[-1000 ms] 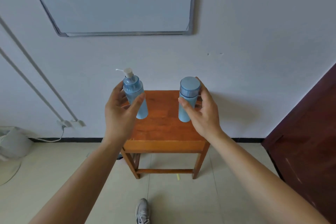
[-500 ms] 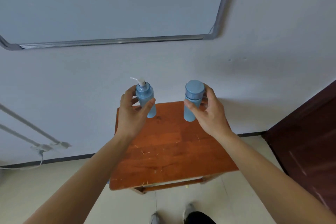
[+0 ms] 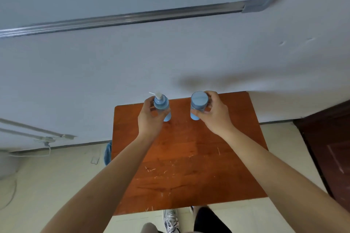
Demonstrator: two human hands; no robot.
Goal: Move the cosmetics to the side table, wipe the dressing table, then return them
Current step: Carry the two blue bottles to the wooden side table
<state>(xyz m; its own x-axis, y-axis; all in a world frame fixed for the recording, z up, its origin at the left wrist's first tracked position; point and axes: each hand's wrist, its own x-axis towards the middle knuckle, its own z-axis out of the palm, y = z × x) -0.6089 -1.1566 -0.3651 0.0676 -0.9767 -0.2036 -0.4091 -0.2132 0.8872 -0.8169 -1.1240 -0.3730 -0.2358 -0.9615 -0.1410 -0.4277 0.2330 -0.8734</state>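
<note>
A small wooden table (image 3: 189,166) with a scratched orange-brown top stands against the wall. My left hand (image 3: 150,119) grips a light blue pump bottle (image 3: 161,103) with a white nozzle, over the table's far left part. My right hand (image 3: 214,113) grips a light blue capped bottle (image 3: 198,100) over the far middle. Both bottles are upright, their bases at or just above the tabletop; I cannot tell whether they touch it.
A whiteboard with a metal frame (image 3: 132,18) hangs on the wall above. A dark wooden door (image 3: 331,147) is at the right. Cables and a socket (image 3: 49,139) run along the left wall. A blue cloth (image 3: 108,154) hangs at the table's left edge. Shoes (image 3: 171,220) show below.
I have stepped closer, so the table now fills the lower view. Both hands have carried the bottles forward and down to the far part of the tabletop.
</note>
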